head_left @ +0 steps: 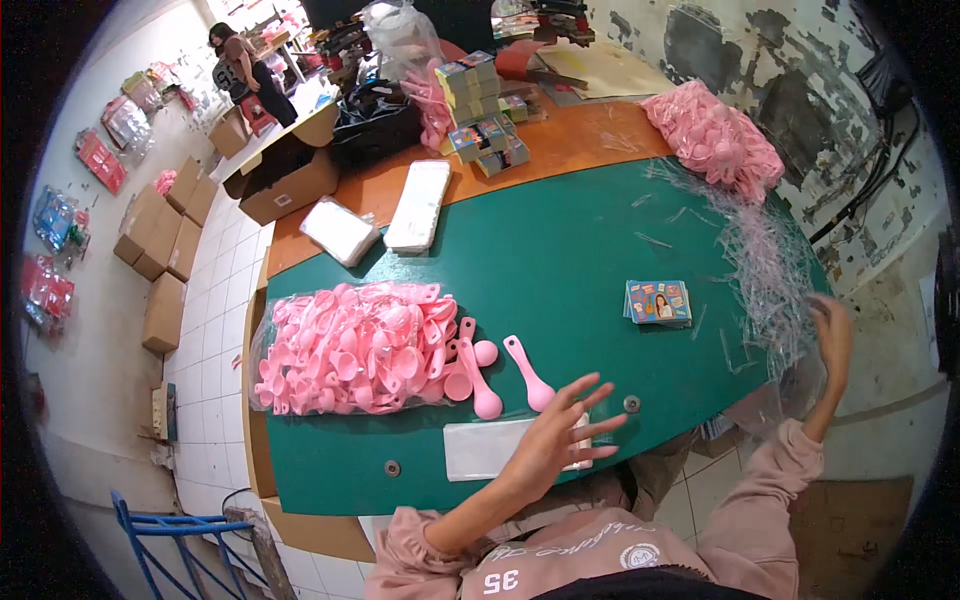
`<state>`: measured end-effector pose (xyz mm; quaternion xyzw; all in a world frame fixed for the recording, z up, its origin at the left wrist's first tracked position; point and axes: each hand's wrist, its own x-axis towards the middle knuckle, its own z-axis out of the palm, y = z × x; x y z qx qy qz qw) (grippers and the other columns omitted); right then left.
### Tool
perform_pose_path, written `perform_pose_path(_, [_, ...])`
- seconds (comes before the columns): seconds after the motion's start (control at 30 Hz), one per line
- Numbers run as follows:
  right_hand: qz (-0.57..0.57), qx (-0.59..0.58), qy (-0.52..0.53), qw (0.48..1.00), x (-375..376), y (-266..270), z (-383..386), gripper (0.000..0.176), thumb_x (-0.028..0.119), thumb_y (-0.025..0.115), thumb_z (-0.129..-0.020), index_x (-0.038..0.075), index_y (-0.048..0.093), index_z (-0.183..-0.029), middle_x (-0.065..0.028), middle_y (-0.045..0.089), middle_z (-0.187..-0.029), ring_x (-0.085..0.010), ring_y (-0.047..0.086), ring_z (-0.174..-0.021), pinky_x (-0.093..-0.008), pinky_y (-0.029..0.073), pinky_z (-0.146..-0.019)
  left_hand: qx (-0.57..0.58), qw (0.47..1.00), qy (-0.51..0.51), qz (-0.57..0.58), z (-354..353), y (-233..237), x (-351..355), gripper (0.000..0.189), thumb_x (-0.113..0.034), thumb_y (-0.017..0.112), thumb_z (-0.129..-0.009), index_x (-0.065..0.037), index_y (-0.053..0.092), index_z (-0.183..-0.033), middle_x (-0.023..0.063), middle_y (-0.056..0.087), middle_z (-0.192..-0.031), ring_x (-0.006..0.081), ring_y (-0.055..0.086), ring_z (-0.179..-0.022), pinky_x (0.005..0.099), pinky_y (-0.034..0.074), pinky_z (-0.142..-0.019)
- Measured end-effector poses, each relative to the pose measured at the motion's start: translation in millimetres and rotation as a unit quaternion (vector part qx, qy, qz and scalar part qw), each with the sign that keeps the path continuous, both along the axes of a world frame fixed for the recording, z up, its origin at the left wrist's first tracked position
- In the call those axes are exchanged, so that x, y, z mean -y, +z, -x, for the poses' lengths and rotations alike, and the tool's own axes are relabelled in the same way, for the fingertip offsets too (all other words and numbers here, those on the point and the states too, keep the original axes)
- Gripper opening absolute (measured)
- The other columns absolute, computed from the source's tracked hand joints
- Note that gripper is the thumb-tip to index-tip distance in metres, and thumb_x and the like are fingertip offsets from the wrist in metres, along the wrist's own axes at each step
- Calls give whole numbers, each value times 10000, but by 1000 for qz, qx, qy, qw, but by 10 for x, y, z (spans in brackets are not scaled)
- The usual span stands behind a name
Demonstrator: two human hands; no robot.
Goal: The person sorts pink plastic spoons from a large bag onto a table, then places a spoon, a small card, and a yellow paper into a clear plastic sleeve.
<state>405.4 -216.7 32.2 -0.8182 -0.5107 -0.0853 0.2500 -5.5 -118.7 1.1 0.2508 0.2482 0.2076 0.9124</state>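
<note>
My left hand (560, 440) hovers over the near edge of the green table with its fingers spread, holding nothing. Under it lies a stack of clear plastic bags (485, 450). Just beyond the fingers is a pink measuring spoon (530, 375), and to its left rests another pink spoon (478, 380). My right hand (834, 340) is at the table's right edge, against a heap of thin clear plastic strips (770, 265). Its fingers are bent toward the heap; the fingertips are partly hidden, so their grip cannot be made out.
A clear bag full of pink spoons (350, 350) lies at left; a pink pile (715, 140) sits far right. A small card stack (658, 303) is right of centre. White packs (418, 205) and card bundles (475, 100) stand farther back. Another person (250, 75) stands in the background.
</note>
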Motion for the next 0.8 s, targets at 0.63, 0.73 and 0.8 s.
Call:
perform_pose_path(0.63, [-270,-910,301,87,-1994,-125,2550,138,162,511,-838,26,517,-821,-41,471,-703,-138,445,-639,-278,390,-633,-169,870,104,-451,89,-331,203,277,-52,514,-840,61,515,-1093,147,614,-925,167,609,-784,227,476,-668])
perform_pose_path(0.73, [-136,-807,345,459,-2075,-410,2660,170,186,536,-820,16,536,-828,-59,491,-689,-170,495,-661,-292,427,-634,-226,889,233,-324,599,-168,129,131,-48,544,-816,42,625,-865,111,635,-753,150,620,-615,247,524,-524])
perform_pose_path(0.8, [42,-459,394,795,-1972,-460,2724,260,227,583,-785,-9,534,-884,-110,522,-735,-240,545,-725,-322,458,-656,-276,806,349,-391,1098,-155,-52,146,0,489,-824,49,608,-756,93,603,-630,137,601,-533,219,490,-439])
